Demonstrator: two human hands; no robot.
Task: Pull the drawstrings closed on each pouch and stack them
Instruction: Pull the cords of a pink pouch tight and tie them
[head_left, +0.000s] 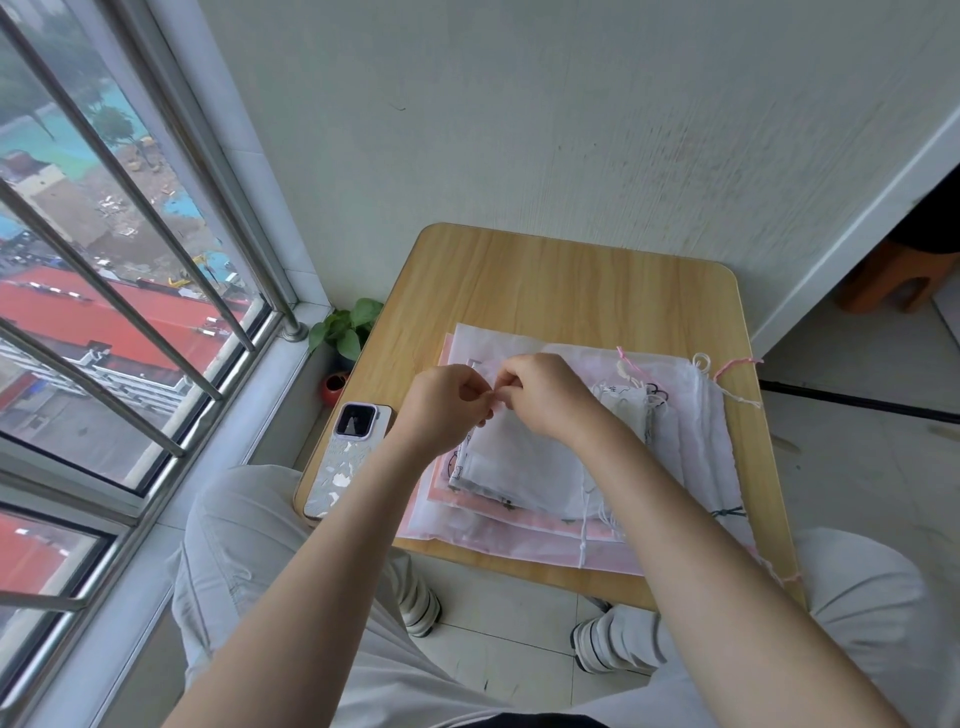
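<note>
A pile of sheer white and pink drawstring pouches (691, 447) lies on a small wooden table (545, 280). On top sits a white gauzy pouch (524, 462), its mouth toward the far left. My left hand (447, 408) and my right hand (545, 395) meet above that mouth, fingers curled, both pinching the pouch's top edge or its string. The string itself is hidden between the fingertips. A smaller gathered white pouch (626, 402) lies just right of my right hand. Loose pink and white cords (727, 371) trail off the pile at the far right.
A phone (345, 460) in a patterned case lies on the table's left near edge. A small potted plant (345, 332) stands on the sill beside the table. Barred window at left, wall behind, a wooden stool (893, 280) at far right. My knees flank the table's near edge.
</note>
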